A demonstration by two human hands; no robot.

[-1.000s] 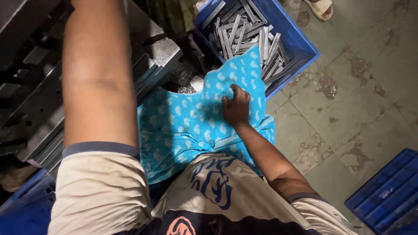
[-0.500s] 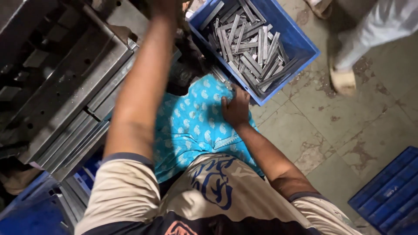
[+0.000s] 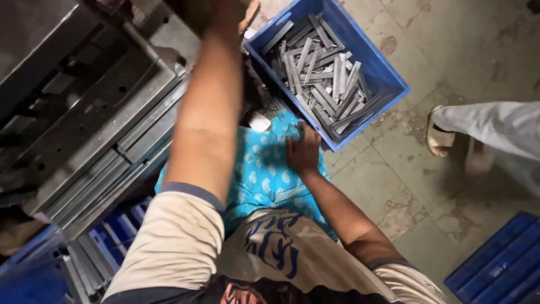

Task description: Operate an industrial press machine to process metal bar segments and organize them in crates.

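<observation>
My right hand [image 3: 302, 153] lies loosely curled on the turquoise patterned cloth [image 3: 264, 174] over my lap, gripping nothing, just beside the near corner of the blue crate [image 3: 388, 73]. Crate sits on the floor, full of flat grey metal strips [image 3: 323, 79]. My left arm reaches up toward the grey steel press [image 3: 84, 112]; the left hand is cut off at the frame's top edge, so I can't tell its grip. Someone else's sandalled foot [image 3: 439, 135] stands right of the crate. Second blue crate [image 3: 500, 264] at lower right.
</observation>
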